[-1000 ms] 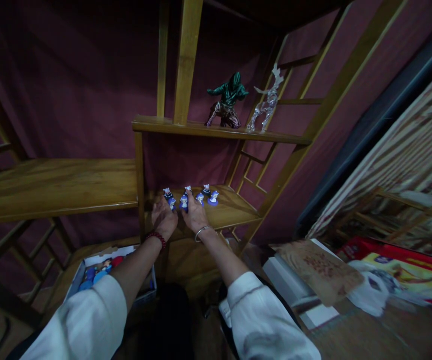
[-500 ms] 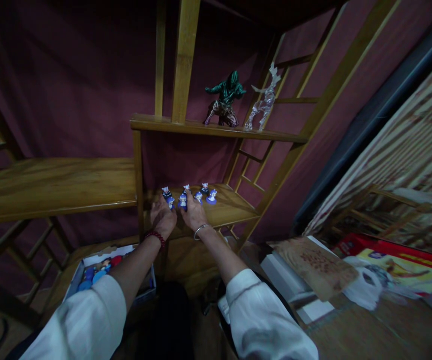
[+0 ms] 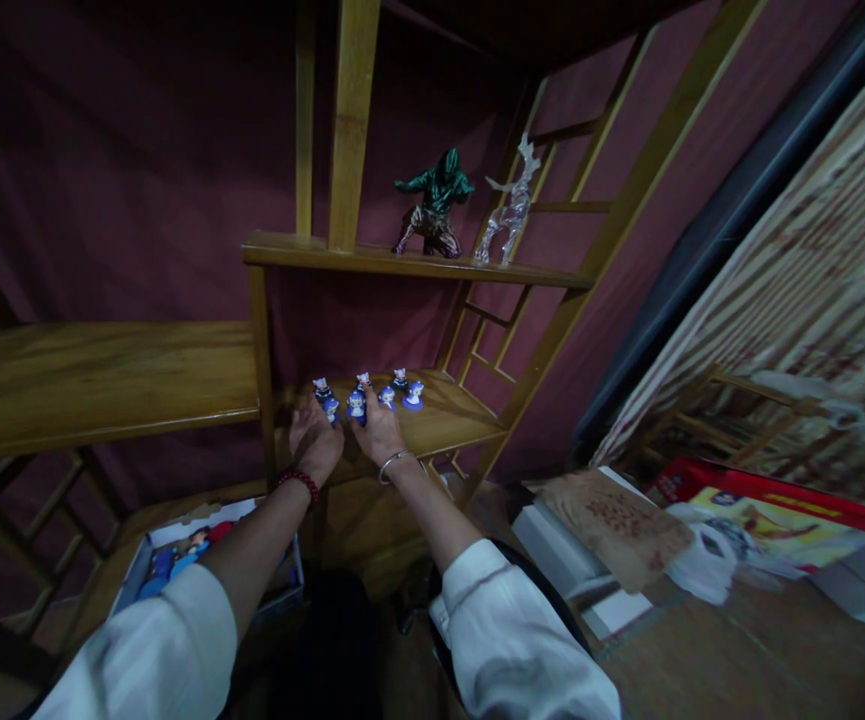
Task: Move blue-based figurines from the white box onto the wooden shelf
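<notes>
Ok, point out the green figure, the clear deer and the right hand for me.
green figure (image 3: 434,200), head view, on its torso.
clear deer (image 3: 508,215), head view, on its body.
right hand (image 3: 379,432), head view, on the back of the hand, by the small blue figures.

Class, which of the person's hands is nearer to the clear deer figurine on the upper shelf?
Right. The right hand lies below and left of the clear deer figurine; the left hand is further left, among the small blue figurines.
</notes>
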A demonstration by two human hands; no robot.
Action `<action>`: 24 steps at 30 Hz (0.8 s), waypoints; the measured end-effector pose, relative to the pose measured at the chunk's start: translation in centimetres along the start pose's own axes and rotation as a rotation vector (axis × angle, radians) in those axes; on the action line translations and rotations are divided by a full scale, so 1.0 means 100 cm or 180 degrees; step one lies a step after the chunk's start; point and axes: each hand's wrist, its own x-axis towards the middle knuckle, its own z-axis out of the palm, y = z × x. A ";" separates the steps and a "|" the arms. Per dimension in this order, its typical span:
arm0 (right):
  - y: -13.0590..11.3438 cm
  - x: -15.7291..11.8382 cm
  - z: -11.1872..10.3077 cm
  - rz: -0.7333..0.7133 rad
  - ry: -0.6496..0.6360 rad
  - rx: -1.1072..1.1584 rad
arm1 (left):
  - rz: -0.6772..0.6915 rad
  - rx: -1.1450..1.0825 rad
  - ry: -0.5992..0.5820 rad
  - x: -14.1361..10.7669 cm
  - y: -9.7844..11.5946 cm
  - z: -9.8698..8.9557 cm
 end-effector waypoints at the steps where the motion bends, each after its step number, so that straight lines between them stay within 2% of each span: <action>1: 0.000 0.000 0.000 0.0003 0.0007 0.0025 | -0.0002 0.0009 0.0020 0.000 0.000 0.001; 7: 0.002 0.000 0.002 0.0071 0.0049 -0.0017 | 0.0036 0.0122 0.0005 0.001 -0.001 0.000; 14: 0.000 0.000 0.001 -0.0077 0.0160 -0.0054 | 0.0013 0.0112 0.0000 0.000 0.002 -0.004; 24: 0.002 -0.004 -0.002 -0.0092 0.0231 0.0118 | 0.0018 0.0049 0.0037 0.001 -0.003 0.004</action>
